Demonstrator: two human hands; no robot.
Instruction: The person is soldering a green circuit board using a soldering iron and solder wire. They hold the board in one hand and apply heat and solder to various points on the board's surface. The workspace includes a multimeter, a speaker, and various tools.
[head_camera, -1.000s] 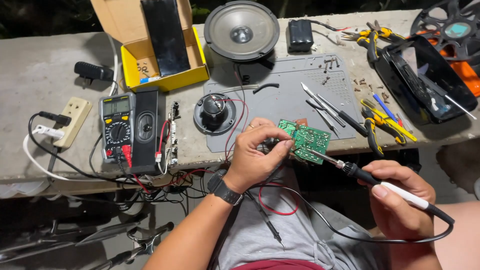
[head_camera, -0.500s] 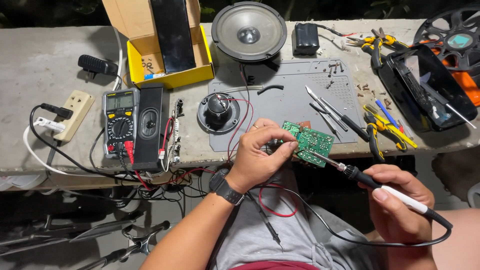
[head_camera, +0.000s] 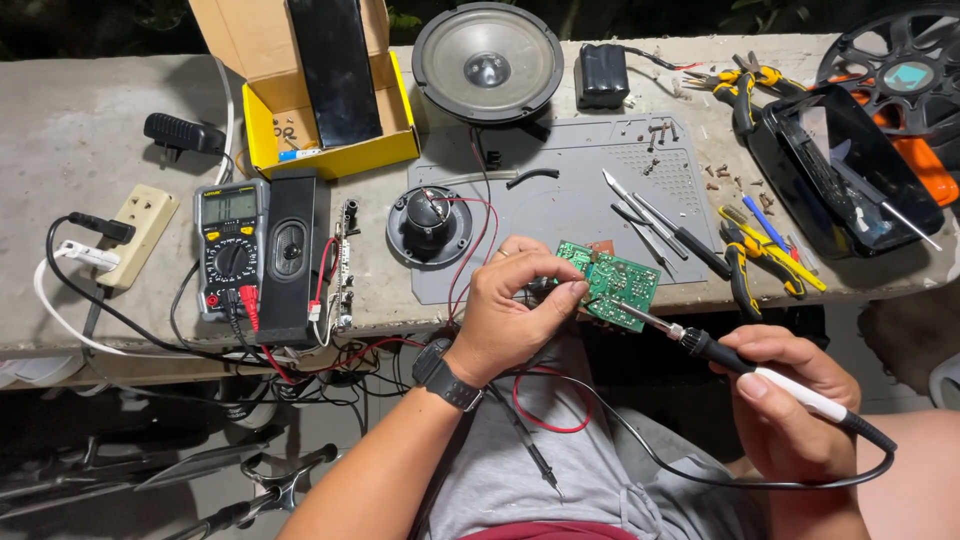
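Our left hand (head_camera: 515, 315) pinches the green circuit board (head_camera: 612, 284) by its left edge, fingers curled together, holding it at the near edge of the grey work mat (head_camera: 580, 200). Our right hand (head_camera: 790, 400), at the board's four o'clock, wraps shut around the soldering iron (head_camera: 720, 350), whose tip touches the board's lower side. A small speaker (head_camera: 430, 225) sits at the board's nine o'clock, a multimeter (head_camera: 230, 245) farther that way.
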